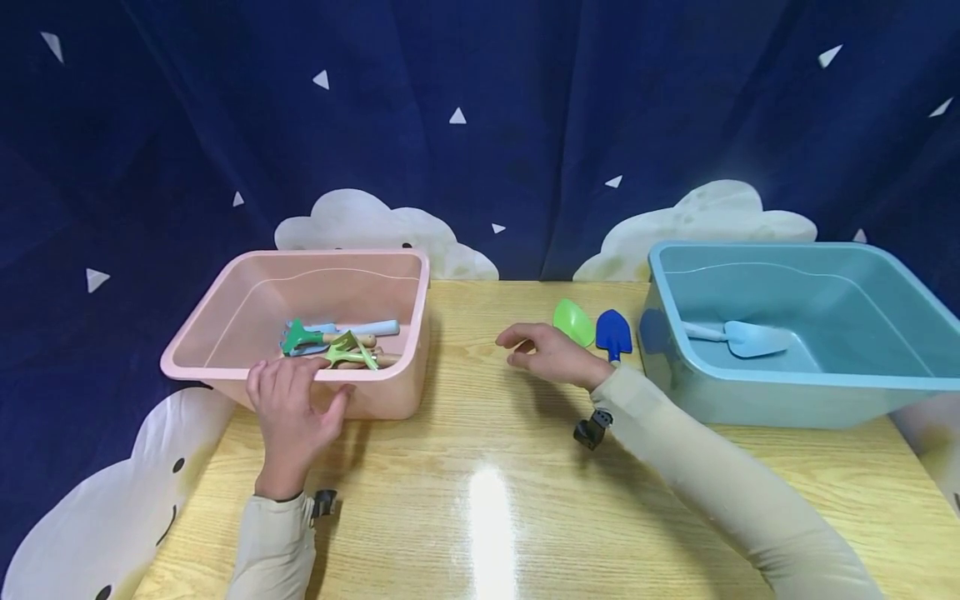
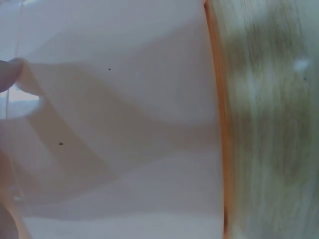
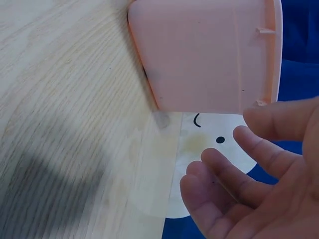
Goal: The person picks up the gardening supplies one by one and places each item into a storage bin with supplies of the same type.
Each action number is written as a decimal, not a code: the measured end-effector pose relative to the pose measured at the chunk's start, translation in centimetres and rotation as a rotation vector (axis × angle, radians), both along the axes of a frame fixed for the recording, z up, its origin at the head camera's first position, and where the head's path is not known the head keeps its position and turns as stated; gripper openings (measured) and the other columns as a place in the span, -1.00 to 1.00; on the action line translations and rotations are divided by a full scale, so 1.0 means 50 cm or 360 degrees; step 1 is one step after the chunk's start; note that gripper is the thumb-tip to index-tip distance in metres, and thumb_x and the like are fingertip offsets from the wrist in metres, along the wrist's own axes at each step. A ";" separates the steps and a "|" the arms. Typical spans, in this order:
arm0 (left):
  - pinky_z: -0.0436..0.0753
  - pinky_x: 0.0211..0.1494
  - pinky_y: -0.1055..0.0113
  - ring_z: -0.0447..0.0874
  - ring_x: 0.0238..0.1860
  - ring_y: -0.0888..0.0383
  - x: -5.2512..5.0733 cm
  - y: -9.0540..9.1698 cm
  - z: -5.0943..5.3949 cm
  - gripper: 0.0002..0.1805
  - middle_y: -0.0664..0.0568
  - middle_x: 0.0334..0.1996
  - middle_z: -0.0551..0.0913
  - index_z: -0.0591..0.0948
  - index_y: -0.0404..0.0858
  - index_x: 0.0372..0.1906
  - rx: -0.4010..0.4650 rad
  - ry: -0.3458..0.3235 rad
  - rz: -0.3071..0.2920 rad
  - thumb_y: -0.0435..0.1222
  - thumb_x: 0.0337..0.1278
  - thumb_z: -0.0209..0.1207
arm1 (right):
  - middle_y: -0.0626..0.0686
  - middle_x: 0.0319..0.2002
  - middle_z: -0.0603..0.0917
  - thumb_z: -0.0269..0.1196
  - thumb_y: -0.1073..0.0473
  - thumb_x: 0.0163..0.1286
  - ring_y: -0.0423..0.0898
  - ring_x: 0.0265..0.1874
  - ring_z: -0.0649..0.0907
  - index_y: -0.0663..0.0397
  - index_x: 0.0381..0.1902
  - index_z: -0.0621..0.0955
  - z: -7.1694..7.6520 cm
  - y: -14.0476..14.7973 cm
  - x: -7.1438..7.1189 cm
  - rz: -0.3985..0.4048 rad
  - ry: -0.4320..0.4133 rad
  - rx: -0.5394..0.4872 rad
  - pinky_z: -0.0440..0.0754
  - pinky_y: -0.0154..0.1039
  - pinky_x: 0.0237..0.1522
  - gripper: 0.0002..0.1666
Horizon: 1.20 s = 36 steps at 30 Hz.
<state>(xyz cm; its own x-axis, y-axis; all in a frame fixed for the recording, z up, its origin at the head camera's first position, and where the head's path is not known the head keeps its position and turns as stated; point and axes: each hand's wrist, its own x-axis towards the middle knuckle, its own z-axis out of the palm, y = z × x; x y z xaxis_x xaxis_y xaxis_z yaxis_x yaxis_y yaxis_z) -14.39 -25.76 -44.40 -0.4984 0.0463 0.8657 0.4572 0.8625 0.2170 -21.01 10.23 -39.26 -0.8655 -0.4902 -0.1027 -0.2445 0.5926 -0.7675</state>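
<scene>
1. Beige sleeves [image 1: 273, 554] lie closest to the head camera, one reaching in from seven o'clock, the other from four, each with a black wrist camera [image 1: 592, 429] at the cuff.
2. At nine o'clock stands the pink tub [image 1: 390, 398], upright on the table. The left hand [image 1: 292, 417] grips its rim at the tub's six o'clock, fingers over the edge and thumb against the outer wall. A light, even hold seems best here; pressing hard could tip or drag the tub.
3. Inside, around the tub's four o'clock, lie a green hand rake [image 1: 300, 335] with a wooden handle, a light-green hand tool [image 1: 347, 348] and a light-blue handle [image 1: 378, 327]. They overlap, so anything lifted out would probably need easing free of its neighbours.
4. Right of centre, the right hand [image 1: 553, 352] is loosely curved and holds nothing; its wrist view shows the fingers apart.
5. From that hand, a lime-green scoop [image 1: 572, 322] lies at one o'clock and a blue spade [image 1: 613, 332] at two, its handle partly hidden by the wrist. Pinching either by its handle would likely be steadier than by its blade.
6. At three o'clock, the blue tub [image 1: 780, 404] contains a light-blue trowel [image 1: 757, 340], handle toward nine.
7. Beneath is the wood-grain table [image 1: 405, 517]; at twelve hangs a navy curtain [image 1: 517, 50].
</scene>
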 end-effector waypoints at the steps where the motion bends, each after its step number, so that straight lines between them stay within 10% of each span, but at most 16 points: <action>1: 0.15 0.24 -0.26 0.41 -0.12 -0.24 0.001 0.001 0.002 -0.53 -0.21 -0.27 0.61 0.62 -0.37 -0.16 -0.0007 -0.0020 -0.0003 -0.11 -0.16 0.27 | 0.19 0.20 0.61 0.17 0.27 0.40 0.06 0.07 0.65 0.13 0.16 0.58 0.002 0.002 0.002 -0.0002 0.0024 0.0003 0.63 -0.09 0.09 -0.61; 11: 0.11 0.38 -0.29 0.46 0.10 -0.27 0.044 -0.004 0.060 -0.31 -0.24 0.00 0.63 0.60 -0.35 0.07 -0.0020 -0.0379 -0.0095 -0.07 -0.25 0.41 | 0.15 0.20 0.61 0.18 0.26 0.41 0.14 0.09 0.63 0.12 0.19 0.56 0.030 0.031 0.041 0.0073 0.0401 0.0123 0.62 0.05 0.10 -0.60; 18: 0.32 0.32 -0.10 0.50 0.15 -0.26 0.037 0.087 0.116 -0.41 -0.25 0.04 0.65 0.63 -0.39 0.04 0.0036 -0.0146 -0.0322 0.02 0.09 0.25 | 0.11 0.16 0.63 0.19 0.26 0.42 0.09 0.06 0.63 0.07 0.19 0.57 0.051 0.069 0.063 0.0028 0.0593 0.0099 0.64 -0.01 -0.02 -0.61; 22: 0.31 0.38 -0.13 0.47 0.24 -0.23 0.029 0.152 0.138 -0.44 -0.22 0.13 0.62 0.60 -0.36 0.09 -0.0106 -0.0204 -0.0356 -0.12 -0.01 0.27 | 0.07 0.13 0.64 0.19 0.26 0.41 0.01 0.00 0.62 0.06 0.15 0.59 0.061 0.079 0.072 0.0021 0.0727 0.0108 0.61 -0.04 -0.03 -0.64; 29: 0.25 0.49 -0.15 0.36 0.40 -0.15 0.016 0.217 0.148 -0.41 -0.16 0.30 0.52 0.53 -0.30 0.19 -0.0317 -0.0371 -0.0338 -0.07 0.10 0.27 | 0.08 0.12 0.64 0.21 0.27 0.38 0.06 0.23 0.57 0.06 0.09 0.61 0.075 0.094 0.094 0.0028 0.0987 0.0091 0.50 0.07 0.25 -0.67; 36: 0.24 0.52 -0.10 0.32 0.45 -0.13 0.006 0.270 0.139 -0.42 -0.14 0.36 0.47 0.51 -0.25 0.25 -0.0343 -0.0458 -0.0438 -0.06 0.17 0.23 | 0.09 0.10 0.65 0.27 0.39 0.25 0.02 0.10 0.61 0.12 0.07 0.63 0.085 0.162 0.132 -0.0055 0.1308 0.0068 0.52 -0.06 0.06 -0.60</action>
<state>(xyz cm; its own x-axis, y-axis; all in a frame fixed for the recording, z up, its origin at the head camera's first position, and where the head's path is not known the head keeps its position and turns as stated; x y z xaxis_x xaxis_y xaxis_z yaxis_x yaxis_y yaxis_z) -14.06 -12.29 -37.45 -0.6612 0.3752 0.6496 0.6234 0.7565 0.1975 -14.43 18.32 -35.03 -0.6873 -0.4722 0.5520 -0.6996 0.6347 -0.3282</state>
